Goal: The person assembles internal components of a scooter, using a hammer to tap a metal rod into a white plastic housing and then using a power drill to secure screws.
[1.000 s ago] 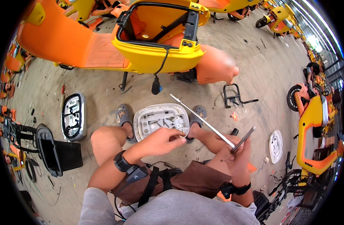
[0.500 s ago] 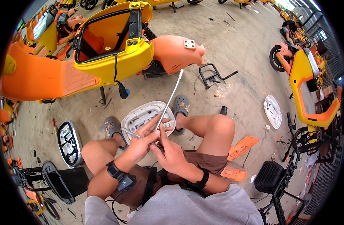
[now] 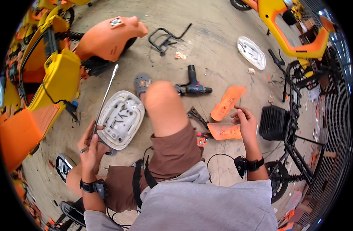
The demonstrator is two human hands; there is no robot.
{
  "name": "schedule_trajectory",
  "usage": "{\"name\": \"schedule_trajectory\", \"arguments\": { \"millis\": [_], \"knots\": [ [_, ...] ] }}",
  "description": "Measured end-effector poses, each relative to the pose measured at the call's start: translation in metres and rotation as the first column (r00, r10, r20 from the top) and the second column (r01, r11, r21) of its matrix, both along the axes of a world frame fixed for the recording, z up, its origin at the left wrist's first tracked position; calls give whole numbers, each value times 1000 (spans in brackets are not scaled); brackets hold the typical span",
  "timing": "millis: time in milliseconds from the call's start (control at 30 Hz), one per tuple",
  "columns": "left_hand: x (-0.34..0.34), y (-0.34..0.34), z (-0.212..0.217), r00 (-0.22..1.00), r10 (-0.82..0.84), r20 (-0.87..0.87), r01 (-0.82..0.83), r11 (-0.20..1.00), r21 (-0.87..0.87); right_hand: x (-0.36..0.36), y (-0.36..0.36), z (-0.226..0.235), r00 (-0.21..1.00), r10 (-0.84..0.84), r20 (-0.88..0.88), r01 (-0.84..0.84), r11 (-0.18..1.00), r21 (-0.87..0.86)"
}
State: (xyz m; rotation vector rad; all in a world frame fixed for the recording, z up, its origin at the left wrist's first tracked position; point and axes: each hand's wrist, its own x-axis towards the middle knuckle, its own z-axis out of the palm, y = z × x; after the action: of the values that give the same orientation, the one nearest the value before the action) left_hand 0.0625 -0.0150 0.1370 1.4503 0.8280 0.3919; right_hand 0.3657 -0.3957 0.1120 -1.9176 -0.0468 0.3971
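My left hand is closed around a long silver L-shaped socket wrench, whose shaft slants up and away past my fingers. Beside that hand, a white plastic tray-like shell holds several bolts and small dark metal parts. Out to the right, my right hand hovers with its fingers loosely apart and nothing visible in them. Closest to it are two orange plastic panels, the far panel and the near panel. A black cordless drill lies on the floor beyond my knee.
At the left stands a yellow-and-orange scooter body. A bent black metal bracket lies farther off, with another white shell to its right. A black scooter frame with a dark basket stands at the right.
My hands have come apart: the left keeps the wrench and has moved left, while the right has let go and reaches right. The view has turned right, bringing the drill into full sight.
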Motion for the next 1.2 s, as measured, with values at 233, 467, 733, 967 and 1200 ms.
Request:
{"name": "schedule_trajectory", "arguments": {
  "millis": [233,467,733,967,1200],
  "knots": [
    [-26,23,-42,979,-25,-203,54,989,139,-44,-95,-186,857,-18,-515,-120,965,-233],
    [-41,25,-26,974,152,-165,-158,987,-23,-86,-37,-313,758,642,111,-407,600,-689],
    [-81,13,-42,839,530,118,-346,690,-635,-56,-45,-374,343,939,31,-430,186,-883],
    [-116,3,-32,664,682,307,-241,583,-776,-35,-13,-330,462,853,-241,-587,91,-805],
    [-142,25,-6,471,676,567,-4,644,-765,-33,10,-279,640,673,-371,-697,304,-650]
  ]
}}
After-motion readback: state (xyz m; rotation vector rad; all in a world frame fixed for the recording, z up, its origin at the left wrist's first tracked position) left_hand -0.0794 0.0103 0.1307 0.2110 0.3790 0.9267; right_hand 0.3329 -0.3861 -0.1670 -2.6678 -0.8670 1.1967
